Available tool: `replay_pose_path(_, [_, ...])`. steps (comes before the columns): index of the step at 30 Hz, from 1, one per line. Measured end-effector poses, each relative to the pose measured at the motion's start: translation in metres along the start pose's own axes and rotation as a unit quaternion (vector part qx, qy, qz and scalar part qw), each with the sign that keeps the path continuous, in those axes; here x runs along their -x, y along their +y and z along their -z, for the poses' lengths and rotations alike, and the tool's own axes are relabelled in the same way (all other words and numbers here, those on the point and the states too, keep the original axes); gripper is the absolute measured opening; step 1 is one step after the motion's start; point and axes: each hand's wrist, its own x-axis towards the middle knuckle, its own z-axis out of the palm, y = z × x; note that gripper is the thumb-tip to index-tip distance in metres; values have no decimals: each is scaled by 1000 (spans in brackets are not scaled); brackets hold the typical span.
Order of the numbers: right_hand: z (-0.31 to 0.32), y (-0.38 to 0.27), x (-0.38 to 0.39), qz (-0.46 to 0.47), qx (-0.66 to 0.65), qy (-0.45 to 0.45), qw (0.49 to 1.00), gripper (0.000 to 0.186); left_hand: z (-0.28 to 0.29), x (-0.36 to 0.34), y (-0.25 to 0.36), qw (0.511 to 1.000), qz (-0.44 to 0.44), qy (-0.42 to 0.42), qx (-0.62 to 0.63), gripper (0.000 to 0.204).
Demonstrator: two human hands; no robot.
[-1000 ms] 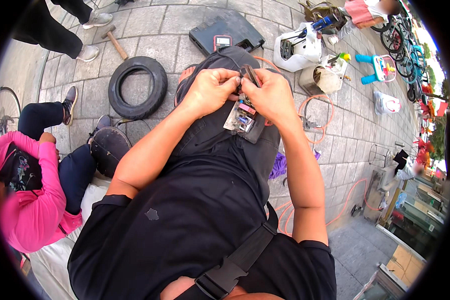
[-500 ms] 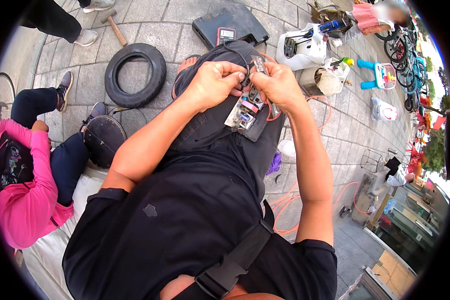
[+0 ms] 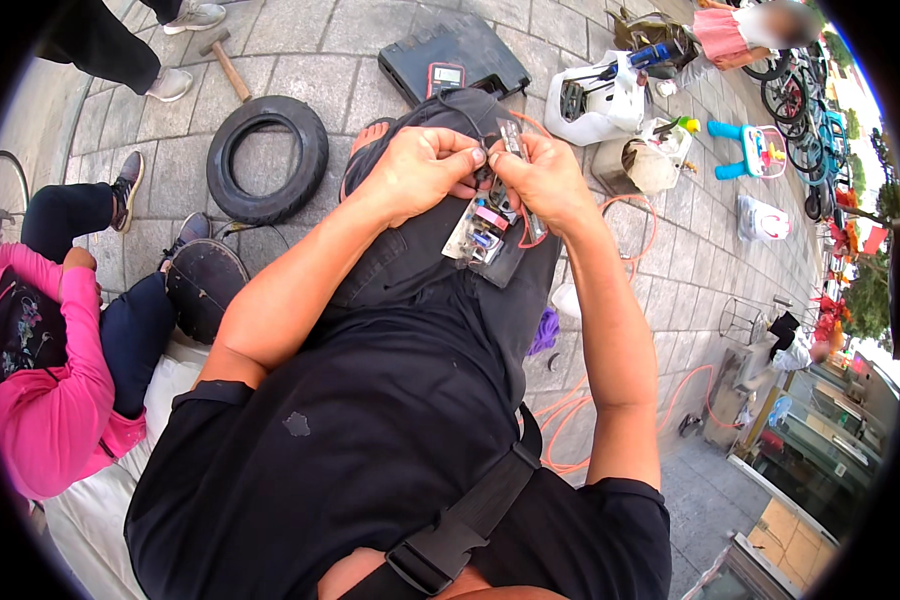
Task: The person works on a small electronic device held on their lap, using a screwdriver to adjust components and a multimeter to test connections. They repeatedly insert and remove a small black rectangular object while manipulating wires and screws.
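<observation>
An opened circuit board with packed electronic parts lies over my dark-trousered thigh. It has a pink-wrapped component and a pale metal strip along its upper side. My left hand is closed in a pinch on a black cable at the board's upper end. My right hand is closed on the board's edge by the metal strip, its thumb close to the left thumb. Thin red wires loop from the board's right side. The fingertips partly hide where the cable meets the board.
Ahead on the paving lies a black case with a red-edged multimeter on it. A tire and a hammer are at left. White containers and an orange cord lie right. A person in pink sits left.
Both hands keep their grips on the cable and the board. My thumbs sit slightly closer together, and the whole view has shifted a little.
</observation>
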Motion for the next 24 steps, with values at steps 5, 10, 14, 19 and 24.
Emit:
replay_pose_path(5, [3, 7, -4, 0, -16, -4, 1000, 18, 6, -6, -7, 999, 24, -15, 32, 27])
replay_pose_path(10, [3, 1, -3, -19, -15, -5, 1000, 16, 10, -6, 1, 997, 44, -35, 45, 31])
replay_pose_path(14, [6, 4, -4, -3, -26, -15, 1000, 20, 7, -4, 5, 998, 44, -24, 36, 32])
replay_pose_path(19, [6, 2, -1, 2, 9, -20, 1000, 25, 7, -5, 4, 999, 43, -13, 18, 29])
replay_pose_path(24, [8, 6, -1, -7, 12, -28, 1000, 22, 7, -7, -1, 999, 47, -9, 9, 27])
